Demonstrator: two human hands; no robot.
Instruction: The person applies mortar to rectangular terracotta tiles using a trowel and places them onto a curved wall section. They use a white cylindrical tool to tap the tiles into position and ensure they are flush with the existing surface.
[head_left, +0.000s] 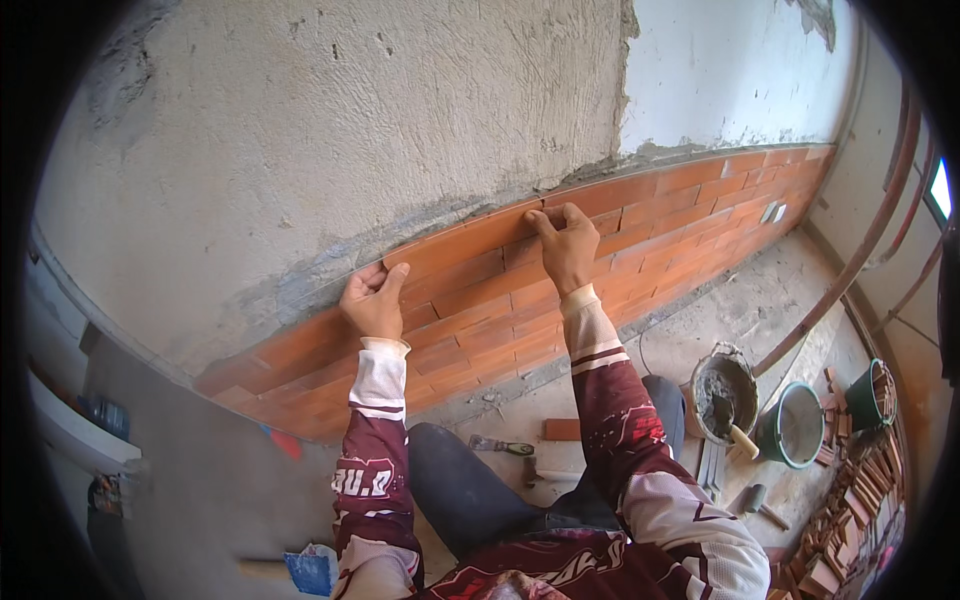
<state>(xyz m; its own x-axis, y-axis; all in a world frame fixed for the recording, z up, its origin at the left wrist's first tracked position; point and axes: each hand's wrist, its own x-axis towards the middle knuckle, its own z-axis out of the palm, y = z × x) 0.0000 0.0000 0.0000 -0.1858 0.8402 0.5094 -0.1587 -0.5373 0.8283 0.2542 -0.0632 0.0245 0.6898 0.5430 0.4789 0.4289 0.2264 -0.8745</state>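
A long terracotta brick tile point(458, 243) lies along the top course of the tiled lower wall point(520, 300), against rough grey plaster. At its left end my left hand point(374, 303) is closed, with thumb and fingers pinching the edge. The thumb and fingers of my right hand point(568, 248) pinch the other end, close to a joint with the neighbouring tile. Wet-looking grey mortar point(310, 280) shows on the wall above and left of the tile. A thin line runs along the tile's upper edge.
On the floor at right stand a mortar bucket point(697, 392) with a trowel, a green-rimmed bucket point(795, 425) and a green bucket point(866, 400) of tile pieces. Nearby lie a mallet point(755, 499) and stacked tiles point(850, 520). By my knees are a scraper point(500, 445) and loose tile point(562, 430).
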